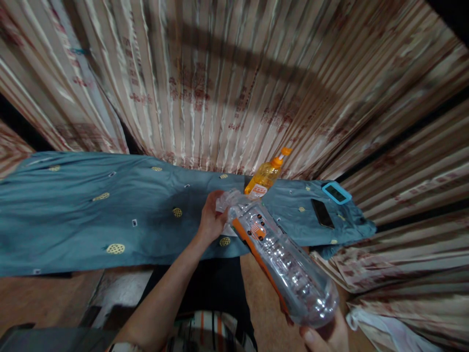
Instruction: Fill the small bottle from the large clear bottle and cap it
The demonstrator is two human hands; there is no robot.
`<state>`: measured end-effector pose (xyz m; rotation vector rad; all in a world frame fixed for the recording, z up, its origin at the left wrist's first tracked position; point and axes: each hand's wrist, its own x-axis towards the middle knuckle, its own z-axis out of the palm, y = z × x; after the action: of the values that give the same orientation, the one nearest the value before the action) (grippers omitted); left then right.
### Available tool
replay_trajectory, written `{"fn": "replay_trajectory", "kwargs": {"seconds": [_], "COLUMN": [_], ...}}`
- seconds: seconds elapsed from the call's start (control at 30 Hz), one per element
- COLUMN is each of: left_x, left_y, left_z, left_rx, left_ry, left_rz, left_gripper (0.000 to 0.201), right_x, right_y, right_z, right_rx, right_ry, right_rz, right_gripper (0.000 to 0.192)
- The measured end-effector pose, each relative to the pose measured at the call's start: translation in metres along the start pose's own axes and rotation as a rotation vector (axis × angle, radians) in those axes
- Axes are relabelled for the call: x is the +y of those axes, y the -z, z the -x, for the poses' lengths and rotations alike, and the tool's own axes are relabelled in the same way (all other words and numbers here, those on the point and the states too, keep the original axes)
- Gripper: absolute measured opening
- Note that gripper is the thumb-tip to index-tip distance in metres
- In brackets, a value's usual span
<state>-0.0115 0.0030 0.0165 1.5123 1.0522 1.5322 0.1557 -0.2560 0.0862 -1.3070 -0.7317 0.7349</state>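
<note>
My right hand (324, 332) grips the base of a large clear plastic bottle (289, 266) with an orange label, tilted so its neck points away from me. Around the bottle's neck and cap end, my left hand (211, 219) is closed. Just behind it, an orange-capped bottle of yellow liquid (266, 177) stands on a table covered by a blue-green cloth (91, 215).
A dark phone (322, 213) and a blue-framed device (336, 193) lie at the cloth's right end. Striped patterned curtains (227, 83) hang behind and to the right. A white bag (381, 327) lies on the floor at lower right.
</note>
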Motion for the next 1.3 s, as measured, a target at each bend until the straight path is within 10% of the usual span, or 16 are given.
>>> {"fn": "replay_trajectory", "kwargs": {"seconds": [1.3], "left_x": [-0.002], "left_y": [0.0], "left_z": [-0.001], "left_rx": [0.005], "left_ry": [-0.015], "left_rz": [-0.042], "left_gripper": [0.034], "right_x": [-0.002], "right_y": [-0.004], "right_z": [0.002], "right_rx": [0.084], "right_ry": [-0.148], "right_rz": [-0.084], "right_gripper": [0.108]}}
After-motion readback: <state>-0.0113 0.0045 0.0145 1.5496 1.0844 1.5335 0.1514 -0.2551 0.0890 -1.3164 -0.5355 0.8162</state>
